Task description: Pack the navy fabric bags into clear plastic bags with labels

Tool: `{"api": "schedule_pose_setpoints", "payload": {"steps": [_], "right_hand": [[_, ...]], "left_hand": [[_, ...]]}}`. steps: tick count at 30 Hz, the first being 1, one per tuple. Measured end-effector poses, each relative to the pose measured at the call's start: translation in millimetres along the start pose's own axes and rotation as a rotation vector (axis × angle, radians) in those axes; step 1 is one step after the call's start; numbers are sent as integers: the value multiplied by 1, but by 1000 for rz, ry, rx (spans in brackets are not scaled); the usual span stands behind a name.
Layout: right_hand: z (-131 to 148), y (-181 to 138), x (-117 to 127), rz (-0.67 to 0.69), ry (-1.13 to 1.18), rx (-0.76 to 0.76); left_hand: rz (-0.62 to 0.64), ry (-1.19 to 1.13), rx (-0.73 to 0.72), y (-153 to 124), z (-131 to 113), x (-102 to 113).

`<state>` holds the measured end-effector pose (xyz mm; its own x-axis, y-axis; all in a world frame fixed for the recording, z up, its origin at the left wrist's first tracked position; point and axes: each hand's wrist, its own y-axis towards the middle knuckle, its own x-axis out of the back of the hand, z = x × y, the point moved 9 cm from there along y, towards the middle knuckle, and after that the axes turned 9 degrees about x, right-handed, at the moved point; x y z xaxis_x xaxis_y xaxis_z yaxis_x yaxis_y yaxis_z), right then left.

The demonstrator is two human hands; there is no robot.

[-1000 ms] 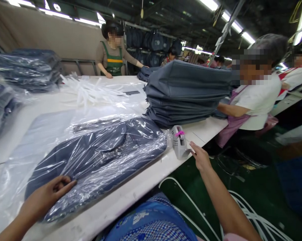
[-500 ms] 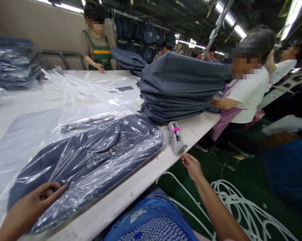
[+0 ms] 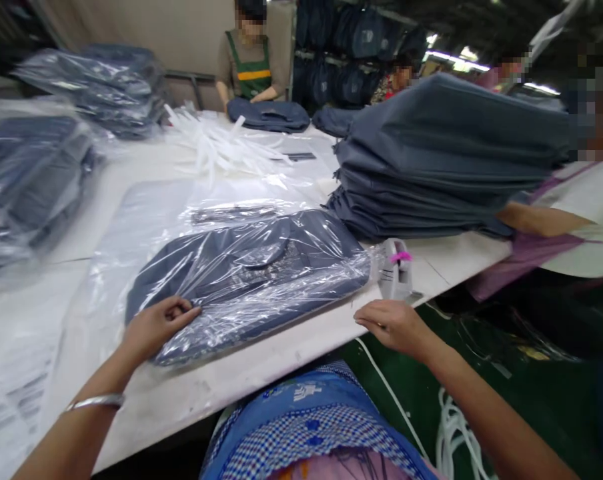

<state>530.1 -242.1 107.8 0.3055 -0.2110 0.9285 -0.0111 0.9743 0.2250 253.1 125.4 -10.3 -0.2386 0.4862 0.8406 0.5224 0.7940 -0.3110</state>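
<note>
A dark blue-grey fabric bag (image 3: pixel 261 260) lies flat on the table inside a clear plastic sleeve (image 3: pixel 231 317). My left hand (image 3: pixel 164 323) pinches a fold of the sleeve on the bag's near left side. Over the table's front edge is my right hand (image 3: pixel 389 323), thumb and fingertips pressed together; whatever they hold is too small to make out. Just behind that hand stands a grey tape dispenser (image 3: pixel 396 277) with a bright pink tie on top, by the right end of the wrapped bag.
Stacked blue-grey bags (image 3: pixel 431 167) rise at the back right, a co-worker's arm (image 3: pixel 546 219) beside them. White strips (image 3: pixel 216 143) lie at the back. Plastic-wrapped bags (image 3: pixel 26 180) are piled on the left. Another person (image 3: pixel 251 67) handles a bag across the table. White tubing (image 3: pixel 456 433) coils on the floor.
My right hand has come away from the tape dispenser's cutting end, leftward toward the wrapped bag. My left hand still pinches the plastic. The view has turned left.
</note>
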Motion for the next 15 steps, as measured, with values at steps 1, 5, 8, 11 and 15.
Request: {"api": "schedule_pose_setpoints", "payload": {"steps": [1, 5, 8, 11, 15], "right_hand": [[12, 26, -2, 45, 11, 91], [54, 123, -33, 195, 104, 374], [79, 189, -71, 302, 151, 492], [97, 243, -114, 428, 124, 562], [111, 285, -164, 587, 44, 622]], "left_hand": [[-13, -2, -4, -3, -4, 1], [-37, -64, -22, -10, -15, 3], [-39, -113, 2, -10, -15, 3], [-33, -138, 9, -11, -15, 1], [-37, -151, 2, -10, -15, 1]]}}
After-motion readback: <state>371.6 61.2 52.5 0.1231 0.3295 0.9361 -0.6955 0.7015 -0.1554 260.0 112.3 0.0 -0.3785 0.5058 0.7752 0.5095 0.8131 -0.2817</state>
